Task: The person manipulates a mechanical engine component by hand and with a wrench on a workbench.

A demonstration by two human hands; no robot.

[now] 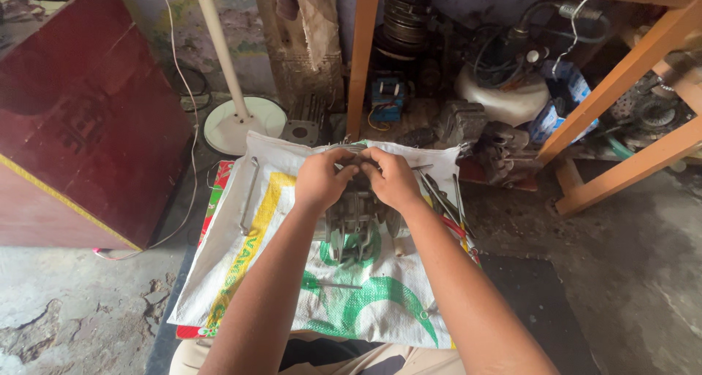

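A grey metal motor part (356,225) with fins stands on a white woven sack (256,273) with yellow and green print. My left hand (322,179) and my right hand (393,177) both grip its top, close together, fingers curled over the far rim. My forearms reach in from the bottom of the view and hide much of the part. A bent metal rod (249,196) lies on the sack to the left. Several hand tools (444,198) lie on the sack's right edge.
A dark red wooden cabinet (80,119) stands at the left. A pedestal fan base (243,123) sits behind the sack. An orange wooden frame (621,82) rises at the right, with motor parts, hoses and a white container (504,97) under it.
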